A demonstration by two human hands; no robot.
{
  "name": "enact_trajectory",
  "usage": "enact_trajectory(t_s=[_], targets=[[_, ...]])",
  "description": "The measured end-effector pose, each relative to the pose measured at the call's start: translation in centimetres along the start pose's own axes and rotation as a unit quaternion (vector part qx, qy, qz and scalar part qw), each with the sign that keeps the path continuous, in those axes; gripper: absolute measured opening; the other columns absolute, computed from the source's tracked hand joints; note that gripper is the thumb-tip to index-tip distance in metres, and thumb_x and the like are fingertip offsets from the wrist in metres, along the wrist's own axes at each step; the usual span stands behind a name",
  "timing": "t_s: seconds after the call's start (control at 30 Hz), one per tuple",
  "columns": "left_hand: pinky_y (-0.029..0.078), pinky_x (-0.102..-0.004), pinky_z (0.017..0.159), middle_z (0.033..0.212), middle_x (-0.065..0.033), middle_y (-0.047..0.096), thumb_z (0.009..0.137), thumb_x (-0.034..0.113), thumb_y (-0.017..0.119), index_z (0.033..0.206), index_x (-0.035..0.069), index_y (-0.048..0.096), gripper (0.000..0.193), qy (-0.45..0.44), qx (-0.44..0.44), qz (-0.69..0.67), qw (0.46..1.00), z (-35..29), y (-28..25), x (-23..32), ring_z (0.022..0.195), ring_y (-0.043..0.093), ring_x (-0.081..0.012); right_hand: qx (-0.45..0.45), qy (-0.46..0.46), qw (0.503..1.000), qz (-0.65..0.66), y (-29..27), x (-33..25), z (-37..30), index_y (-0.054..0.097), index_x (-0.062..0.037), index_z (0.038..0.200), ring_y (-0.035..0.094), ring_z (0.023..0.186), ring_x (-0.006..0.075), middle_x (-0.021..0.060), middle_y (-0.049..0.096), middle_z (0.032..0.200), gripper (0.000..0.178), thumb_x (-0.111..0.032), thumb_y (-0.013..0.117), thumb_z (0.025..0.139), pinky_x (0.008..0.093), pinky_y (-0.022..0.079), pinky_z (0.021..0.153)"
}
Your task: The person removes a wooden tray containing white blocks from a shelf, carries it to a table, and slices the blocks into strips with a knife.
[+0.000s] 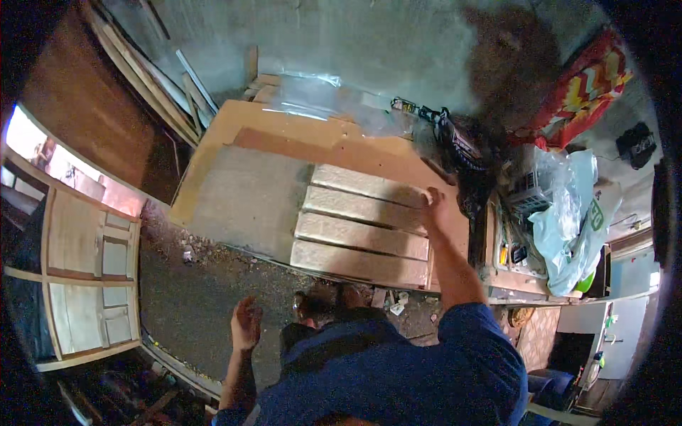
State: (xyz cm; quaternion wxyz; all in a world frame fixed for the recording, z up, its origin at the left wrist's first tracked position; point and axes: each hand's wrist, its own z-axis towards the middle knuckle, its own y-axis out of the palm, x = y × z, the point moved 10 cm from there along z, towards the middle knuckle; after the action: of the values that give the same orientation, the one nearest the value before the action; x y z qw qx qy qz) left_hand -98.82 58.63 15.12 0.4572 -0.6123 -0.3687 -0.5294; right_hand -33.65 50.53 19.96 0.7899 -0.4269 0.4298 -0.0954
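Several long pale panels with a rough, slightly shiny surface lie side by side on a workbench, narrow dark gaps between them. My right hand is stretched over their right end, fingers apart, at or just above the upper panels; whether it touches them I cannot tell. Low on the left, my left hand hangs in the air above the floor, away from the bench. Its fingers are loosely bent and apart, with nothing in them. A flat grey sheet lies on the bench left of the panels.
Clear plastic wrap lies along the bench's back edge. To the right, plastic bags and a grey crate crowd a side surface. Wooden framed panels stand at the left. Debris litters the floor by the bench.
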Motion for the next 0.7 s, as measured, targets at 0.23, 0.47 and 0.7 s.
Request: enact_trajectory(t_s=[0.23, 0.47, 0.7], targets=[[0.056, -0.0377, 0.081, 0.118, -0.0161, 0.065, 0.093, 0.013, 0.067, 0.129, 0.005, 0.059, 0.038, -0.199, -0.025, 0.180, 0.963, -4.9, 4.3, -0.6, 0.098, 0.069, -0.0252, -0.003, 0.032, 0.988, -0.151, 2.8, 14.2, 9.7, 0.045, -0.0160, 0.144, 0.044, 0.130, 0.0443, 0.0191, 0.044, 0.146, 0.063, -0.031, 0.069, 0.088, 0.0561, 0.046, 0.102], [0.055, -0.0387, 0.087, 0.124, -0.0142, 0.063, 0.094, 0.017, 0.068, 0.132, 0.007, 0.058, 0.041, -0.261, -0.006, 0.116, 0.958, -9.1, 9.0, 1.5, 0.107, 0.067, -0.0254, -0.056, 0.062, 0.975, -0.207, 4.5, 20.0, 13.4, 0.046, -0.0178, 0.142, 0.045, 0.129, 0.0418, 0.0172, 0.047, 0.140, 0.062, -0.035, 0.067, 0.087, 0.0590, 0.047, 0.099], [0.055, -0.0418, 0.089, 0.124, -0.0174, 0.061, 0.091, 0.019, 0.071, 0.132, 0.008, 0.058, 0.044, -0.196, -0.051, 0.240, 0.950, -9.7, 12.8, 4.4, 0.109, 0.065, -0.0312, 0.005, -0.014, 0.992, -0.128, 1.3, 16.0, 10.8, 0.049, -0.0148, 0.138, 0.059, 0.113, 0.0414, 0.0197, 0.058, 0.130, 0.050, -0.027, 0.062, 0.092, 0.0507, 0.052, 0.090]])
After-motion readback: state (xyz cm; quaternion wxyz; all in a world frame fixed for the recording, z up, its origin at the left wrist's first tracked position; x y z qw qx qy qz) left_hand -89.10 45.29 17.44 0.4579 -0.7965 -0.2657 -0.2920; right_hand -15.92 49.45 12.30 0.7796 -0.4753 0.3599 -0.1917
